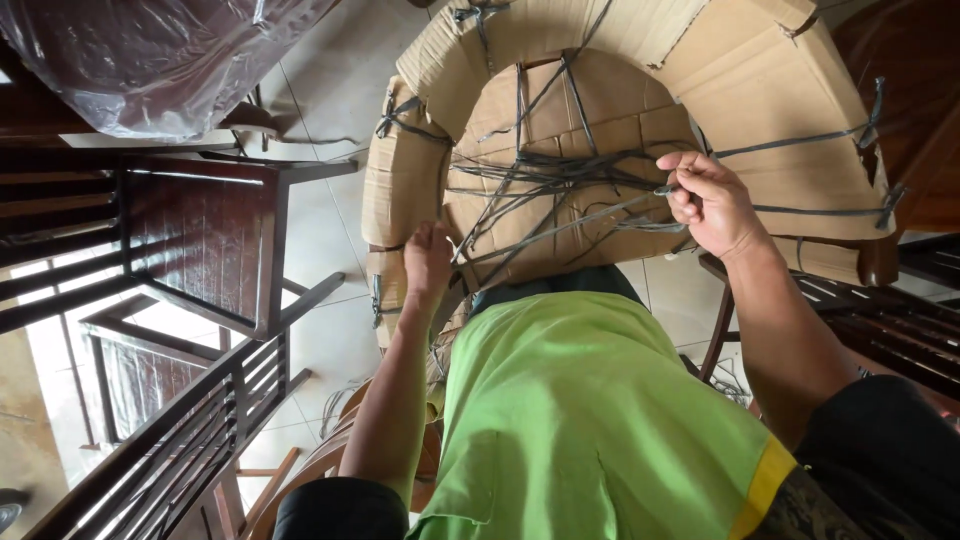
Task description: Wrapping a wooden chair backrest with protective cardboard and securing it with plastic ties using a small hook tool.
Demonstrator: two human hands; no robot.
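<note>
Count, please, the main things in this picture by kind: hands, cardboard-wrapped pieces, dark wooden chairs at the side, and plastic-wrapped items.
Hands: 2, the left hand and the right hand, both at the grey straps
Cardboard-wrapped piece: 1
Dark wooden chairs at the side: at least 2
Plastic-wrapped item: 1
Total: 6

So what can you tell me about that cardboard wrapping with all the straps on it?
The cardboard wrapping is plain brown corrugated board, bent in creased pieces around a curved piece of furniture. Dark flat straps criss-cross it, many hanging loose and tangled over the middle. The left hand presses its lower edge; the right hand grips a strap. Dark wood shows at its right edge.
</note>
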